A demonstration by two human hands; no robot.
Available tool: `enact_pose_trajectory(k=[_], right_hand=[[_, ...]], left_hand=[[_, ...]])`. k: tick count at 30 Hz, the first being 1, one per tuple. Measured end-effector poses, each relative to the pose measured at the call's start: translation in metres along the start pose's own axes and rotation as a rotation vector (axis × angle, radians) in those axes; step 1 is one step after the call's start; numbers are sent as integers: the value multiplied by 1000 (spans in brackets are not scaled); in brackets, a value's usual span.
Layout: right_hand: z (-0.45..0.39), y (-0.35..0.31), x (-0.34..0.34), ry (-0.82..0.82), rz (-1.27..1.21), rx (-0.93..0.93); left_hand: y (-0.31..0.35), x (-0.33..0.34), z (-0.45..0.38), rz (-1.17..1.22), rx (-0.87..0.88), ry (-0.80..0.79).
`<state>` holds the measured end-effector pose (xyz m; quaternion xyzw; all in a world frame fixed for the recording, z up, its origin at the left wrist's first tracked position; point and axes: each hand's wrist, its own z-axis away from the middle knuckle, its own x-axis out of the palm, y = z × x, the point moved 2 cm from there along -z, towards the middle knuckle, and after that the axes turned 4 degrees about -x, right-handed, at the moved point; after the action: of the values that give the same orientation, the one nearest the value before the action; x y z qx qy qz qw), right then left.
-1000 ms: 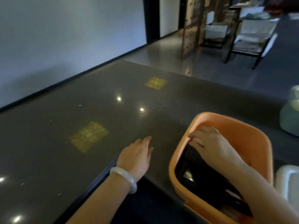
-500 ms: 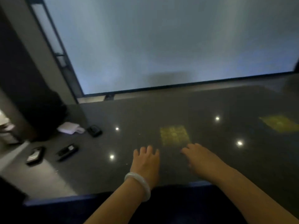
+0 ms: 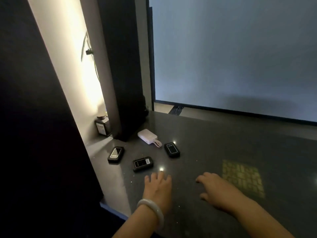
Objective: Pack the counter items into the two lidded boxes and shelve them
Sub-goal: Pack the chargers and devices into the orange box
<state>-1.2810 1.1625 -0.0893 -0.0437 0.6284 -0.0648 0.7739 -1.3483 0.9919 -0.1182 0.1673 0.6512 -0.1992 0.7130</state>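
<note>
While both the left hand (image 3: 158, 186) and right hand (image 3: 217, 188) lie flat and empty on the counter (image 3: 223, 143), gathering seems underway; next, grasp the nearest black device (image 3: 142, 163) at eleven o'clock.

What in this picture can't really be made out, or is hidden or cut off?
- The two lidded boxes: outside the head view, so not visible.
- White label on the nearest black device: print too small to read.
- Small box with pale squares by the dark column: dim and part hidden behind the column; what it is stays unclear.
- Right hand: fingertips blurred; whether they touch the counter is uncertain.
- Both forearms: cut off by the bottom edge.
</note>
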Motion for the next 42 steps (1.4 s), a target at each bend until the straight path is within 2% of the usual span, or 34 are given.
enact_pose_trajectory(k=[7,12,16,21,27,34,39,42], right_hand=[[-102,-12,12,-31,-27,12],[-155,-23,28,-108,-68,-31],[-192,-20,25,-92,-99,-22],[-241,-6,14,88,-189,122],[-290,18,29,151,-301,343],[-303,28,47,122,-282,453],[-280,26,53,54,-374,459],[-256,23,60,43,-373,452]], left_hand=[[-65,14,-64,108,-89,25],[-92,31,-98,164,-153,-15],[-108,34,-125,211,-225,-25],[-128,47,-153,203,-258,-130],[-139,62,-177,243,-255,-193],[-138,66,-191,260,-246,-162],[-130,65,-182,270,-250,-114],[-123,61,-174,356,-247,-94]])
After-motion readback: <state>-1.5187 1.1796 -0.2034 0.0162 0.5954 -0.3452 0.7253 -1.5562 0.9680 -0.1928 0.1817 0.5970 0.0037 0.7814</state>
